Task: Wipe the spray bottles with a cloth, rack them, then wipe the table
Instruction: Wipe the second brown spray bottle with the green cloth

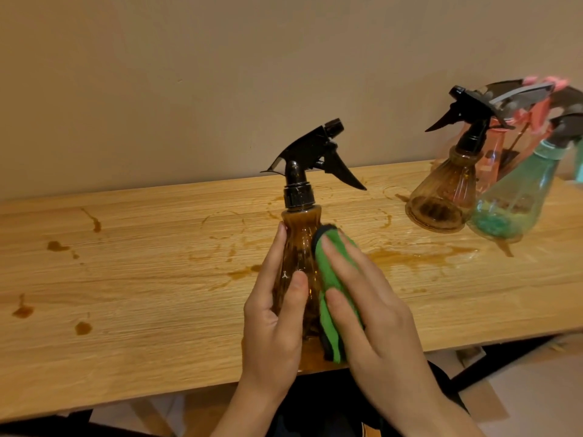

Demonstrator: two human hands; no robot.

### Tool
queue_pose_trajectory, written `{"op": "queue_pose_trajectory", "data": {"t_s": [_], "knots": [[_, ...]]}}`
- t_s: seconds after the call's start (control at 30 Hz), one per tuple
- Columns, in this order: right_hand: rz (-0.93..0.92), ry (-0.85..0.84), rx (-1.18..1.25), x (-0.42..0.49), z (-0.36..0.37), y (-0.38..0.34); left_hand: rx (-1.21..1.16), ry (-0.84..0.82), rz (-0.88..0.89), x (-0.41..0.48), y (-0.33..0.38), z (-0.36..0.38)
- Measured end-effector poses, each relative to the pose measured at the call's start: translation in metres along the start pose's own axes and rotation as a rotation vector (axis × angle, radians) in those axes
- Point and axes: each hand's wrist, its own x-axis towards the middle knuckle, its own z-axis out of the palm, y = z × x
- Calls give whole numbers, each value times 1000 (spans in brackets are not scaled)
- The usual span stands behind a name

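Centrally, amber bottle (298,244) in left hand (271,326), green cloth (329,329) under right hand (378,316).

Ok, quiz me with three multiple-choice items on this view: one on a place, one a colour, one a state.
1. Where is the green cloth? A on the rack; B pressed against the held bottle by the right hand; C on the floor.
2. The held bottle's body is: A amber; B teal; C pink.
3. The tabletop is: A spotless; B marked with brown spills; C covered in paper.
Answers: B, the right hand presses it there; A, amber-tinted plastic shows; B, brown spills dot the wood.
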Motion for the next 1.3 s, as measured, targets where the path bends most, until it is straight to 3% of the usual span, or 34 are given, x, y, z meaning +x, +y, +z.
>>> {"op": "queue_pose_trajectory", "data": {"t_s": [0.13, 0.37, 0.6, 0.83, 1.1, 1.3], "knots": [[-42, 9, -83, -14, 8, 4, 3, 48, -24, 0, 1, 0], [177, 22, 245, 26, -6, 1, -26, -20, -50, 1, 2, 1], [37, -31, 0, -15, 6, 0, -96, 35, -69, 2, 1, -3], [229, 40, 311, 8, -6, 4, 6, -92, -59, 0, 7, 0], [-33, 30, -104, -14, 4, 4, -49, -49, -84, 3, 6, -1], [47, 80, -23, -17, 9, 5, -27, -34, -93, 3, 3, 1]]}}
